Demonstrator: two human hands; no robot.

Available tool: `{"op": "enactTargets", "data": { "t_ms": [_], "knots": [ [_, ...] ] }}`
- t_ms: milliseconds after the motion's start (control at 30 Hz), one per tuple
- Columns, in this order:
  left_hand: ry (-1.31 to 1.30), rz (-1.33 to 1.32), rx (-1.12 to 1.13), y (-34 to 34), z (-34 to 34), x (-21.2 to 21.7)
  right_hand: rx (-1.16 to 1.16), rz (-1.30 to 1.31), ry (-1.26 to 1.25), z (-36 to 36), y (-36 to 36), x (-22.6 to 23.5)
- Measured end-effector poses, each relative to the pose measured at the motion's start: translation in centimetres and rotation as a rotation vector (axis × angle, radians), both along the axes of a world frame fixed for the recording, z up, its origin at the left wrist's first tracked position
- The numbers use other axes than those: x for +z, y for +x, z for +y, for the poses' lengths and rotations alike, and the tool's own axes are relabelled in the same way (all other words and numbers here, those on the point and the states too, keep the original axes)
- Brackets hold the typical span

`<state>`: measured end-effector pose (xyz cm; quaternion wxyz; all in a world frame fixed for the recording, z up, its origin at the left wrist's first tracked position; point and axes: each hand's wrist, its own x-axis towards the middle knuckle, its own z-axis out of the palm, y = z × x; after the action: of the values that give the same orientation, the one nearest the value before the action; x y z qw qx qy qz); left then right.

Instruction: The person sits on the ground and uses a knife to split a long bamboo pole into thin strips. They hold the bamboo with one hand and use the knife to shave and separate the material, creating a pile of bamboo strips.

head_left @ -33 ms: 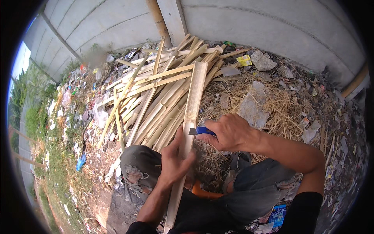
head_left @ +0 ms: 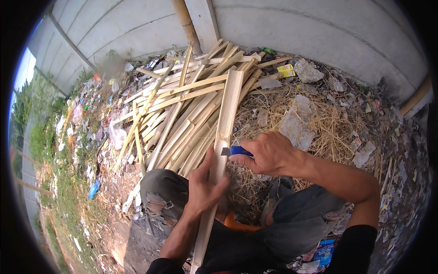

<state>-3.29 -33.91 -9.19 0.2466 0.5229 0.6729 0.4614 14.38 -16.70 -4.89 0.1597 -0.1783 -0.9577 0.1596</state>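
Observation:
A long split bamboo slat (head_left: 226, 109) runs from my lap up to the heap ahead. My left hand (head_left: 204, 188) is shut around its lower part, just above my knee. Level with the slat's middle, my right hand (head_left: 270, 154) grips a blue-handled knife (head_left: 238, 150). The short blade points left and touches the slat's right edge. A heap of several pale bamboo slats (head_left: 182, 107) lies fanned out on the ground behind it.
I sit with knees in grey torn trousers (head_left: 157, 192). Dry straw (head_left: 326, 125) and flat stones lie to the right. Litter (head_left: 91, 114) and grass cover the left. A curved concrete wall (head_left: 319, 32) and an upright bamboo pole (head_left: 185, 18) close the back.

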Motion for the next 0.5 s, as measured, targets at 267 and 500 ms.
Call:
{"op": "enactTargets", "data": {
  "t_ms": [267,500],
  "knots": [
    [-0.047,-0.035,0.036,0.2,1.1,3.0,-0.201,0.242,0.079,4.5,0.0,0.6],
    [-0.014,-0.058,-0.094,0.5,-1.1,1.7,-0.513,0.673,-0.091,6.0,8.1,6.4]
  ]
}}
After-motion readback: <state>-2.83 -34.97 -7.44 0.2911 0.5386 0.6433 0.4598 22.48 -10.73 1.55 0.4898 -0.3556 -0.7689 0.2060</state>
